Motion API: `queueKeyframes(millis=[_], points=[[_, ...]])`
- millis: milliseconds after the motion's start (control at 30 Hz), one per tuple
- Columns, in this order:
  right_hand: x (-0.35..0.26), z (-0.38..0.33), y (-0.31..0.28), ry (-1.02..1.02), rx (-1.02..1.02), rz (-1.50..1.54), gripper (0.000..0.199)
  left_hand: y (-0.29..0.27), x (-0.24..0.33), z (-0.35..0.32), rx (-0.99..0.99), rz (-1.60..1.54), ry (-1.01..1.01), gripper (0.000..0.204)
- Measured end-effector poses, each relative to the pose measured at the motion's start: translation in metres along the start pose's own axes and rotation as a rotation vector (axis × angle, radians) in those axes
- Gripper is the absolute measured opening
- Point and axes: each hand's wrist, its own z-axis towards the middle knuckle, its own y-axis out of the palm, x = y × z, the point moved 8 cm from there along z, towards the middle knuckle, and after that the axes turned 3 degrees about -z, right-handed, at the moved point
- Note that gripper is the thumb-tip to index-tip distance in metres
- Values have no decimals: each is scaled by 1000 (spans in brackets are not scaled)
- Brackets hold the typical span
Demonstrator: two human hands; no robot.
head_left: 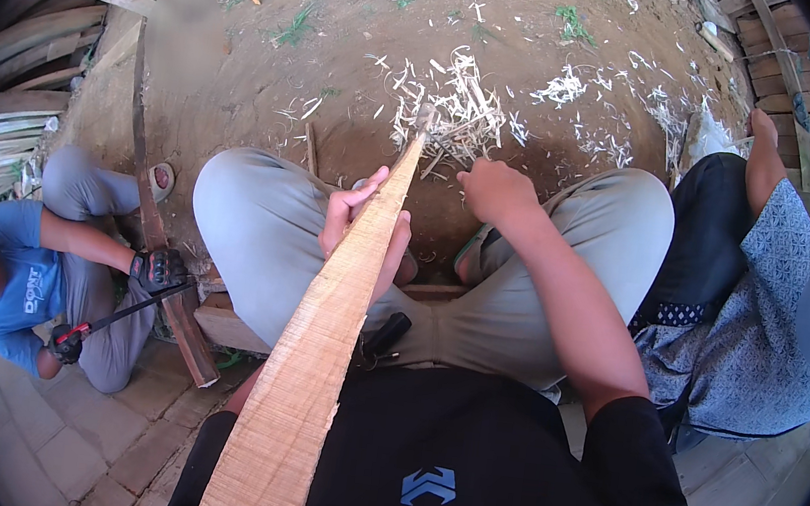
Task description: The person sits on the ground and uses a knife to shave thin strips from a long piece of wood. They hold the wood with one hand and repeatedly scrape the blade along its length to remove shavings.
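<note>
A long, pale wooden plank (315, 343) runs from the lower edge, over my lap, to a narrow, darker tip above the ground. My left hand (355, 212) is wrapped round it from beneath near the narrow end, with fingers showing on both sides. To the right of the tip, my right hand (499, 194) is closed, its back toward me. Whatever it may hold is hidden; a thin dark shape lies near its knuckles among the shavings. Curled wood shavings (463, 95) are heaped on the soil just past the plank's tip.
At the left, a person in a blue shirt (29, 260) and dark gloves works a long-bladed tool against a dark wooden beam (180, 317). Another person in patterned cloth (764, 344) sits close on my right. More shavings (564, 86) litter the dirt ground (347, 57).
</note>
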Motion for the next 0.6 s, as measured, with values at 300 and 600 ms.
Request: queueKeyframes(millis=[300, 600], points=[[-20, 1, 29, -48, -132, 115, 41, 4, 0, 11, -30, -10, -16, 41], [-18, -5, 21, -28, -84, -76, 40, -3, -65, -14, -153, -477, -590, 45]])
